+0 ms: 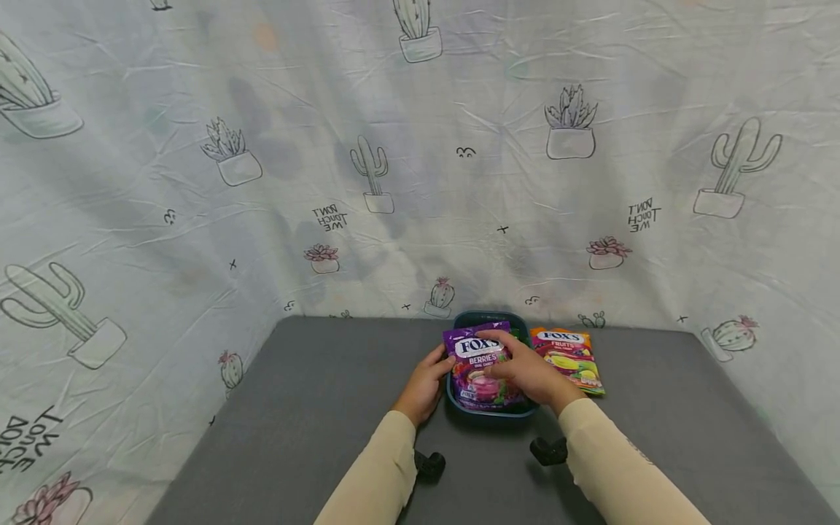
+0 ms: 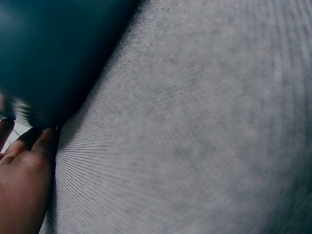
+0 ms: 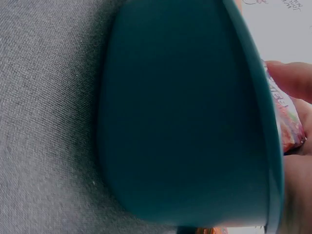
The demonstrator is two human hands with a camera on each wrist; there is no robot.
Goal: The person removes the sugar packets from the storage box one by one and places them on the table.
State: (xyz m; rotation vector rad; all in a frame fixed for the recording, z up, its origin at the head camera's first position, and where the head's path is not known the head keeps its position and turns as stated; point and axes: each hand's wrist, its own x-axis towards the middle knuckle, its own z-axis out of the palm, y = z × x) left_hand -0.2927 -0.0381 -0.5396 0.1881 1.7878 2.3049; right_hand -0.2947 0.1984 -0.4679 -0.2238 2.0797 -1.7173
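Right grip (image 1: 527, 370) has the purple pouch (image 1: 474, 369) beneath it, seemingly touching.

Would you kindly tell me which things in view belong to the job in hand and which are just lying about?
Apparently in the job:
FOX'S Berries candy bag, held in the right grip
teal container, left grip at its side

Seemingly just there:
FOX'S Fruits candy bag, untouched
cactus-print backdrop
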